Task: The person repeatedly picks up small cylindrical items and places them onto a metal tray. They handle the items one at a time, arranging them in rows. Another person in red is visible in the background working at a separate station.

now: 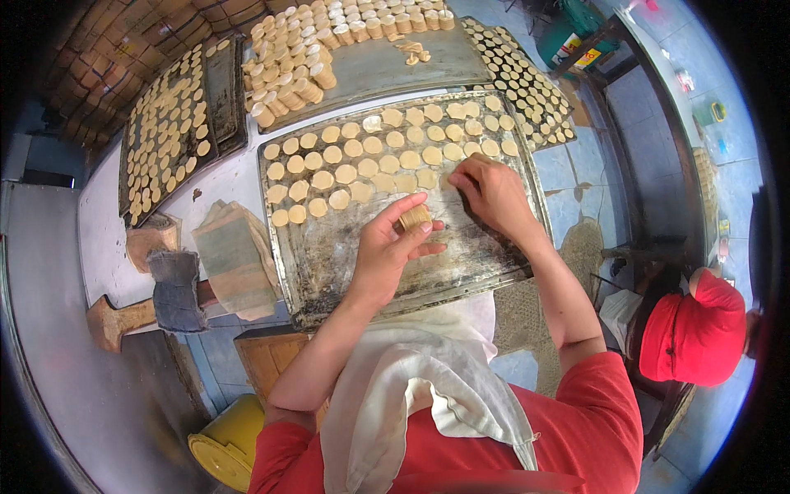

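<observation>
Our left fingers [401,205] and thumb [411,240] clasp a dough stack [415,217]. At its two o'clock, our right fingers [476,170] bunch, hold unclear.

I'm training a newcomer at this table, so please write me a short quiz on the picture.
1. Multiple choice: What does the left hand hold?
a) a folded cloth
b) a stack of dough discs
c) a wooden mallet

2. The right hand is over a dark-stained baking tray. True or false: discs cover all of this tray.

3. Where in the picture is the yellow bucket?

Key:
1. b
2. False; its near part is largely bare.
3. At the lower left.
</observation>
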Demonstrator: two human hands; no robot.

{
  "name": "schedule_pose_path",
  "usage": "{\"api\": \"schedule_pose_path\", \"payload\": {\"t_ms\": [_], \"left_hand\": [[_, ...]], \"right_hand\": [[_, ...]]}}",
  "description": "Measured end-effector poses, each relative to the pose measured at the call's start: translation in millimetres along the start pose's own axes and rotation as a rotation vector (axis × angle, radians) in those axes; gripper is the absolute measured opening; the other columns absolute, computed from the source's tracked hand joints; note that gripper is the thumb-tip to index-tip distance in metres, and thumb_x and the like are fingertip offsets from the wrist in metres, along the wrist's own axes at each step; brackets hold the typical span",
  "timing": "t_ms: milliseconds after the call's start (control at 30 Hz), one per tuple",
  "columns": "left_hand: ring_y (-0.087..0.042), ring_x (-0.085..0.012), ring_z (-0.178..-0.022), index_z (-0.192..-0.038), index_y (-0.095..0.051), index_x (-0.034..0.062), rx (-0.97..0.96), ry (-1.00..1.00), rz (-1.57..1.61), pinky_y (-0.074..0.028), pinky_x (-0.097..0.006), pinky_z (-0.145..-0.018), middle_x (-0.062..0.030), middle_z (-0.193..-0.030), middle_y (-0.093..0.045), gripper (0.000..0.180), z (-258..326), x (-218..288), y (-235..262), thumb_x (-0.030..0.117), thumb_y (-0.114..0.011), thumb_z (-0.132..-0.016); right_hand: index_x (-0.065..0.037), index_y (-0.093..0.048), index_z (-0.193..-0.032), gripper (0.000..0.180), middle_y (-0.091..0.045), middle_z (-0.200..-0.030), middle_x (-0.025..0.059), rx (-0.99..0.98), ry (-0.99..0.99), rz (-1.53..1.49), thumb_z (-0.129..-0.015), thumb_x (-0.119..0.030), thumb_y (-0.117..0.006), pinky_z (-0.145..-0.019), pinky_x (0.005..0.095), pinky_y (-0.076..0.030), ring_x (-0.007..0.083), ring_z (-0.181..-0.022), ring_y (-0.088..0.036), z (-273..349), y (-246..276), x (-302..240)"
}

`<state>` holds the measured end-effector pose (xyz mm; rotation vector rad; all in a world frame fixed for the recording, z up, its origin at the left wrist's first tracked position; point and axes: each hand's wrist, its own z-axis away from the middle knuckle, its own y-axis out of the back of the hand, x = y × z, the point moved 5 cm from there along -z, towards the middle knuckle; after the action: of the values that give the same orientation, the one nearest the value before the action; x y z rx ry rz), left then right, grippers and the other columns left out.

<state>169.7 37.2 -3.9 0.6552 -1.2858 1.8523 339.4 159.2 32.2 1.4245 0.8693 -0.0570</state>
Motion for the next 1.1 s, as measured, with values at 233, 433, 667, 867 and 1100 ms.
{"api": "schedule_pose_path", "payload": {"t_ms": [233,433,667,867,1100], "left_hand": [[-0.075,-0.0227,-0.114,-0.15,-0.061,0.0002,0.019,-0.063,-0.074,-0.067,-0.037,-0.088,-0.0117,-0.131,-0.072,0.044,-6.9,-1.5,-3.5,0.004,-0.071,-0.108],[-0.073,-0.0196,-0.112,-0.146,-0.063,-0.0031,-0.005,-0.07,-0.049,-0.068,-0.036,-0.085,-0.0113,-0.126,-0.071,0.042,-9.4,-3.3,-9.1,0.003,-0.072,-0.106],[-0.074,-0.0229,-0.116,-0.147,-0.063,-0.0002,-0.021,-0.06,-0.063,-0.066,-0.036,-0.088,-0.0111,-0.129,-0.073,0.042,-15.7,-7.8,-20.8,0.003,-0.071,-0.106],[-0.072,-0.0208,-0.114,-0.145,-0.063,-0.0042,-0.067,-0.039,-0.042,-0.069,-0.038,-0.089,-0.0118,-0.128,-0.07,0.041,-22.9,-13.2,-33.2,0.003,-0.071,-0.106],[-0.073,-0.0244,-0.118,-0.148,-0.064,-0.0012,-0.106,-0.029,-0.068,-0.067,-0.036,-0.089,-0.0115,-0.135,-0.069,0.041,-28.2,-16.5,-45.0,0.006,-0.072,-0.108]], "right_hand": [[-0.001,-0.075,-0.106,0.021,-0.073,-0.087,0.0137,-0.376,0.011,-0.62,-0.104,-0.022,-0.077,-0.075,0.0387,-0.054,0.0217,-0.079,-0.066,21.6,-11.7,-3.9],[-0.002,-0.074,-0.104,0.012,-0.073,-0.095,0.0168,-0.243,-0.027,-0.544,-0.104,-0.013,-0.07,-0.077,0.0418,-0.055,0.0327,-0.084,-0.069,19.8,-2.1,-3.9],[-0.003,-0.075,-0.104,0.02,-0.073,-0.089,0.0166,-0.014,-0.071,-0.095,-0.099,-0.022,-0.078,-0.077,0.045,-0.057,0.0352,-0.085,-0.074,10.6,17.4,22.4],[-0.003,-0.077,-0.103,0.017,-0.074,-0.092,0.0156,-0.108,0.024,-0.468,-0.099,-0.02,-0.077,-0.077,0.0418,-0.056,0.0304,-0.084,-0.073,20.1,20.5,27.6],[-0.003,-0.074,-0.095,0.025,-0.071,-0.089,0.019,-0.141,-0.059,-0.326,-0.1,-0.027,-0.077,-0.074,0.0491,-0.054,0.0418,-0.085,-0.071,30.0,29.9,26.0]]}}
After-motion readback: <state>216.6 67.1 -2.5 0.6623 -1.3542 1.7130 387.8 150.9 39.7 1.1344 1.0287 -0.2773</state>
